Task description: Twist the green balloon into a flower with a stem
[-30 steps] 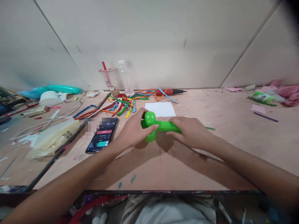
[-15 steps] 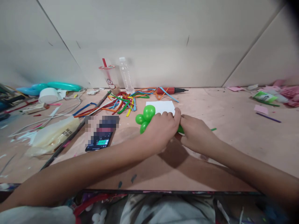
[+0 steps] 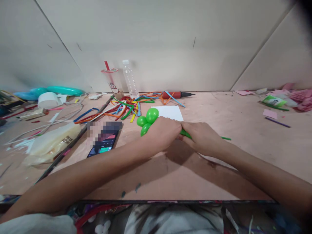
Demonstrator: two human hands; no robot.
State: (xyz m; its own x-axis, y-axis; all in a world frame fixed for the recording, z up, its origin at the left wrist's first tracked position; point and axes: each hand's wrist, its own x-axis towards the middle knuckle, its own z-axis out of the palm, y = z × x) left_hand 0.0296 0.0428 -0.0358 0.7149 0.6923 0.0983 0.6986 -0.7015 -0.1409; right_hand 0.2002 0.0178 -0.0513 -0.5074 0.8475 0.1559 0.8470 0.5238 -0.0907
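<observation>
A green modelling balloon is held above the table, with round bubbles twisted at its left end and a thin uninflated tail sticking out past my right wrist. My left hand is closed around it just right of the bubbles, fingers curled under and partly hidden. Close beside it, my right hand is wrapped round the slimmer stretch of the same balloon. A short piece of green shows between the two hands. Behind them a white sheet of paper lies flat.
A phone lies left of my hands. Behind are a pile of loose uninflated balloons, a red hand pump, a clear bottle and a cup with a straw. A plastic bag lies at left, pink scraps at right.
Both hands remain on the balloon. My left hand has rolled over and shifted slightly left with the bubbles, and more green shows between the hands.
</observation>
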